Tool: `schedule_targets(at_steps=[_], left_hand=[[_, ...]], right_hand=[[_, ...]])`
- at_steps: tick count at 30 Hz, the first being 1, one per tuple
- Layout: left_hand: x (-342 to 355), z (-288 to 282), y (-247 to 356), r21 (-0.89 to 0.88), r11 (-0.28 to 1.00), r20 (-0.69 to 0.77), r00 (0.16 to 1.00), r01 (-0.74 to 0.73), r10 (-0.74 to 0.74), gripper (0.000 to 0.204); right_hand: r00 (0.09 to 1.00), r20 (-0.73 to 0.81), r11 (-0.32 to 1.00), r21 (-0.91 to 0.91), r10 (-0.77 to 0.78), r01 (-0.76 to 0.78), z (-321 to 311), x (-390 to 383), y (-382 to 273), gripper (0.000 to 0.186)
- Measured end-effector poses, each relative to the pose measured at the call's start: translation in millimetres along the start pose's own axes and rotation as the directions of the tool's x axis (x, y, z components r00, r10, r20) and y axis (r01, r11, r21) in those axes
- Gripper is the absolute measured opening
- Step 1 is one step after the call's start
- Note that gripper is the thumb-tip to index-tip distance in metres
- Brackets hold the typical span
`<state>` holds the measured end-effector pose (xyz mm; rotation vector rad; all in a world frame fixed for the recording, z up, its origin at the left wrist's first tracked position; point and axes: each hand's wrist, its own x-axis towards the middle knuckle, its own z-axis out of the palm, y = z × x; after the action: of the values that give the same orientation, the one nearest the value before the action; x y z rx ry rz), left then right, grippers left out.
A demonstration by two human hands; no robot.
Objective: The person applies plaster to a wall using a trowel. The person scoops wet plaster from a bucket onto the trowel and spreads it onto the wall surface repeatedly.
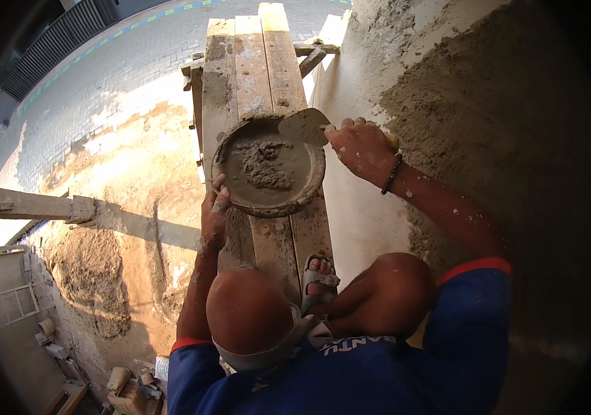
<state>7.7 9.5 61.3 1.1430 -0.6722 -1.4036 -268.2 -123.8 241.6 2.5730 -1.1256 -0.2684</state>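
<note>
Grey mortar pan (278, 210): left hand (214, 216) is gripping its left rim, right hand (362, 148) is clutching trowel (301, 127) over its upper-right; left grip slipping could tip it.

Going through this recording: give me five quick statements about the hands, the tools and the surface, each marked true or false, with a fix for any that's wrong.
1. The right hand holds a trowel. True.
2. The left hand is buried in the middle of the basin. False: it is at the outside of the left rim.
3. The basin stands on wooden planks. True.
4. The basin is filled with dry bricks. False: it holds wet-looking grey mortar.
5. The dark beaded bracelet is on the left wrist. False: it is on the right wrist.
</note>
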Motion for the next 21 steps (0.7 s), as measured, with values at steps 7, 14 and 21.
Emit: schedule_targets(at_steps=[7,14,21], left_hand=[[8.0,6.4,-4.3,0.205,0.978,-0.014,1.000,-0.025,0.028,0.050],[11.8,-0.4,-17.2,0.306,0.951,-0.009,0.999,-0.039,0.044,0.042],[9.3,-6.3,-12.5,0.274,0.962,0.010,1.000,0.013,-0.017,0.036]], right_hand=[[0.905,0.375,0.935,0.349,-0.203,0.065,71.1,8.8,-48.3,0.012],[0.974,0.147,0.760,0.649,-0.172,0.036,92.4,-18.1,-56.9,0.043],[0.991,-0.094,0.731,0.670,-0.091,0.131,127.1,-56.4,-48.4,0.036]])
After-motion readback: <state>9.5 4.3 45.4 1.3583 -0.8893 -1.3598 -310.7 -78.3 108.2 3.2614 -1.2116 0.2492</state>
